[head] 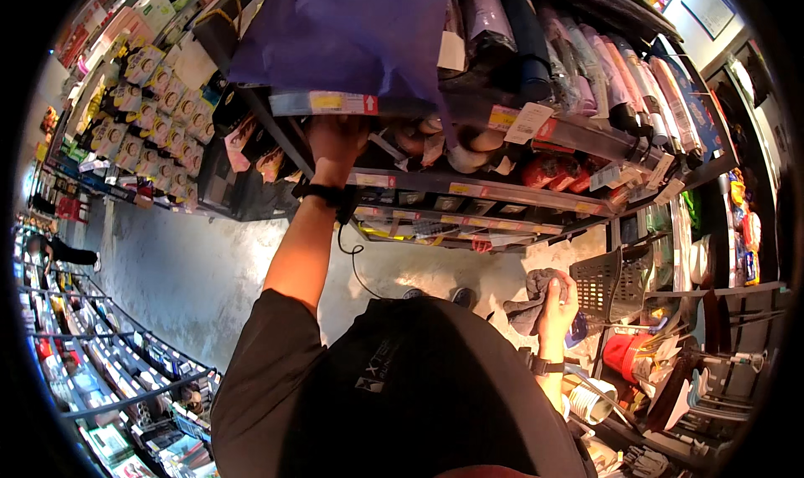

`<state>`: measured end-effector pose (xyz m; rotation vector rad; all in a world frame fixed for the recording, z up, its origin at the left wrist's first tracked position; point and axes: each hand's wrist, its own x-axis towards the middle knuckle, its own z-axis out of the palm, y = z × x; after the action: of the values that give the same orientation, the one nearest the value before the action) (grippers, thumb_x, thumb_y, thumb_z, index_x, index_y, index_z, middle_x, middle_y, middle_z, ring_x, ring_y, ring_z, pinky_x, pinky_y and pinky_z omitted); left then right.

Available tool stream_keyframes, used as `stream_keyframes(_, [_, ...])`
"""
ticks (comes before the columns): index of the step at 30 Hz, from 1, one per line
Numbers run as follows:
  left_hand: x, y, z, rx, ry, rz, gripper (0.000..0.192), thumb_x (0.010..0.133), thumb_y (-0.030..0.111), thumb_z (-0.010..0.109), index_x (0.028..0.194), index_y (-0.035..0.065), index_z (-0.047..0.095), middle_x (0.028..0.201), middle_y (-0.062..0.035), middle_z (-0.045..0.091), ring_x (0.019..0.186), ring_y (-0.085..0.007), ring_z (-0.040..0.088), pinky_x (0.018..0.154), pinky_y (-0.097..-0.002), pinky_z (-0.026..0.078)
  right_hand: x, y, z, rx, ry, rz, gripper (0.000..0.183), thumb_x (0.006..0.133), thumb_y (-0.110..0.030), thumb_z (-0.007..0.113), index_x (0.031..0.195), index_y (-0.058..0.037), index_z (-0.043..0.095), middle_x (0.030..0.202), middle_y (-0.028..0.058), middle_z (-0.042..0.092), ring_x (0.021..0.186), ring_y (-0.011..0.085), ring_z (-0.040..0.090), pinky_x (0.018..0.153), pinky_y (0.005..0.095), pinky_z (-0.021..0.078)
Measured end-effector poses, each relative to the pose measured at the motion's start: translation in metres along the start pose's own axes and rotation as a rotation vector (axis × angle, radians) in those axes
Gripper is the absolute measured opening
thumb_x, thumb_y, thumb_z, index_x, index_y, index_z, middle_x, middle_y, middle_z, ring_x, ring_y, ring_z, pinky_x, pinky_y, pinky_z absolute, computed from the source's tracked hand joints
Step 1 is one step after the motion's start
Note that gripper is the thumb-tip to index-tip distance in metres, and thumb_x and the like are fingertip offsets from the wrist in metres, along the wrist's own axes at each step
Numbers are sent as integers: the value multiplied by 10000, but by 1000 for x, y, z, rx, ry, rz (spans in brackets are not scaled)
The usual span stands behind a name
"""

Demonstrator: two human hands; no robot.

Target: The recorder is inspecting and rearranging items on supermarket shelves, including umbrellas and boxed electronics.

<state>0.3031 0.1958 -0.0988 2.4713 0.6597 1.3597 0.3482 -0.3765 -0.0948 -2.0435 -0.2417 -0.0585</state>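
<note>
My left hand reaches into a shelf compartment just below the upper price rail. Its fingers are in shade, and I cannot tell whether they hold anything. A purple sheet hangs over the shelf front above this hand. To its right, curved handles, apparently of umbrellas, stick out on the same level. My right hand grips a crumpled dark grey cloth over the floor, away from the shelves.
Wrapped, rolled goods, apparently folded umbrellas, fill the upper shelf. Hanging packs cover the left rack. A black plastic basket and red bucket stand right. Stocked shelves and another person are far left.
</note>
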Motion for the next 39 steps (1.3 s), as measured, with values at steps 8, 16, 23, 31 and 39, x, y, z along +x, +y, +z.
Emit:
stream_keyframes(8, [-62,86,-65,-1046,238,-356,188,1146,6,604,1314,37,526,1170,-49,631,1118,-157,652,1041,-312,534,1,-33,18,55,-68,-7,316,1097,-198,698,1340,3,711,1271,119,759,1214,204,675,1086,349,516])
stream_keyframes(16, [-105,121,-103,-1583,-160,-1194,187,1152,220,658,1236,54,637,1145,-73,725,969,-193,744,917,-374,664,30,-102,61,339,-369,-74,423,1085,-108,710,1476,7,595,1332,130,735,1240,197,684,1100,335,521])
stream_keyframes(23, [-96,141,-110,-1585,-222,-1120,255,1156,254,650,1310,51,638,1070,-76,718,979,-216,760,863,-393,667,53,-159,106,629,-451,-151,508,1111,-163,719,1546,12,524,1426,125,668,1297,181,632,1128,332,503])
stream_keyframes(31, [-111,160,-101,-1505,-383,-1050,174,1125,152,692,1265,78,619,1042,11,664,937,-104,658,839,-258,550,26,-214,169,586,-641,-209,742,1071,-239,785,1647,-2,383,1506,140,607,1347,198,604,1147,348,500])
stream_keyframes(39, [-112,180,-123,-1159,-544,-849,207,1070,72,726,1242,31,619,1046,-45,709,678,-90,647,533,-266,488,32,-207,165,522,-658,-204,641,1056,-202,791,1591,-27,485,1358,138,711,1182,201,718,1034,353,565])
